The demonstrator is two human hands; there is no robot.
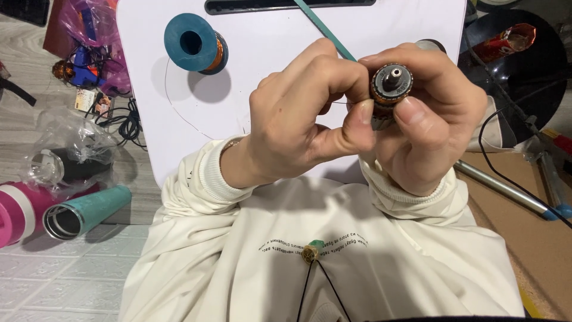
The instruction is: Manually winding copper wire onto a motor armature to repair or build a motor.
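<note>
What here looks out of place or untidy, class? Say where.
Two bottles lie tipped on their sides on the floor: a teal bottle with its open mouth showing and a pink bottle beside it. Crumpled plastic bags and black cables lie around them. Both hands, left hand and right hand, grip a small motor part.

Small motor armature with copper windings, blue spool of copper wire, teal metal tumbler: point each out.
Small motor armature with copper windings [391, 83], head view, on its shaft-end face.
Blue spool of copper wire [192, 43], head view, on the blue flange.
Teal metal tumbler [89, 211], head view, on its side wall.
</note>
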